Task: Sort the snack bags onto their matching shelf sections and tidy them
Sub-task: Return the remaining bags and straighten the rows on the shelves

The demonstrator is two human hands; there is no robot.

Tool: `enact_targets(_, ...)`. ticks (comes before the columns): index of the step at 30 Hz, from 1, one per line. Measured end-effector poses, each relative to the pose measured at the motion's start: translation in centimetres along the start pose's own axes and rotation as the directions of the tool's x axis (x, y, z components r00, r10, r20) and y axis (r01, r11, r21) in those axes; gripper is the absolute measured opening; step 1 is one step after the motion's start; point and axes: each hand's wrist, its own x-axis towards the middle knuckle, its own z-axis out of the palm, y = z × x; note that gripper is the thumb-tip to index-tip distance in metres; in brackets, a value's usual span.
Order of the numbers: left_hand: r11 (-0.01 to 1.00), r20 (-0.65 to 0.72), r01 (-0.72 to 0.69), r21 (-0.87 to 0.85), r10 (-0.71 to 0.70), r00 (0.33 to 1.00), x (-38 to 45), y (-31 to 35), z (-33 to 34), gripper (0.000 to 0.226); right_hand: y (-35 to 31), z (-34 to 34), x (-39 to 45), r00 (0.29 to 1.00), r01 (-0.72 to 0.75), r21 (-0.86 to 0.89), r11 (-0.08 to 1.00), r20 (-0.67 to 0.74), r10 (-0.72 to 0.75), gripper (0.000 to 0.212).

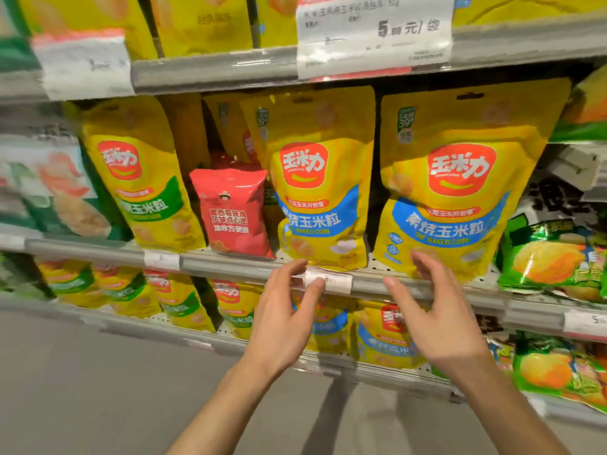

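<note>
Both hands, left hand and right hand, hover spread and empty below the blue-banded corn bags; left of those bags the misplaced red bag likely needs pulling next

Middle shelf, left to right: one glossy yellow plastic corn-snack bag with a green band, upright and leaning left; one smaller red plastic snack bag, upright, set between yellow bags; two glossy yellow plastic corn-snack bags with blue bands, upright, side by side, the right one overhanging the shelf edge; crinkled green foil snack bags at far right, lying tilted
</note>
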Motion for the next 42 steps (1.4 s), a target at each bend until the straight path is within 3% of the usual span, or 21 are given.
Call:
enact_targets(8,0.998,-0.113,-0.009,0.064,0.017,0.993,1.2,-5.1,-12.4,0.043,-7.6,8.5,-0.5,0.989,0.094,-0.079,0.992,0.12,-0.084,0.064)
enact_targets(12,0.997,-0.145,-0.013,0.078,0.024,0.989,2.0,-6.8,-15.9,0.045,-10.0,11.2,0.2,0.984,0.124,-0.078,0.989,0.14,-0.112,0.072)
enact_targets(17,0.995,-0.144,-0.015,0.102,0.03,0.989,5.0,-7.7,-15.8,0.046,-9.8,14.3,1.9,0.977,0.147,-0.081,0.986,0.167,-0.132,0.062)
enact_targets(22,0.995,-0.15,-0.011,0.101,0.026,0.988,9.2,-8.1,-14.2,0.051,-10.0,17.3,4.3,0.978,0.151,-0.108,0.983,0.16,-0.133,0.068)
enact_targets(27,1.0,-0.135,0.008,-0.02,-0.011,0.991,13.4,-7.8,-12.6,0.065,-11.3,20.6,7.9,0.987,0.103,-0.132,0.986,0.133,-0.085,0.074)
enact_targets(34,0.994,-0.106,0.009,-0.113,-0.021,0.994,14.9,-9.2,-11.4,0.06,-10.9,22.0,9.3,0.994,0.055,-0.062,0.997,0.101,-0.049,0.064)
enact_targets(42,0.98,-0.169,-0.052,-0.192,0.019,0.985,13.8,-9.1,-11.7,0.053,-10.6,21.9,8.9,0.987,0.101,0.06,0.993,0.12,-0.107,0.049)
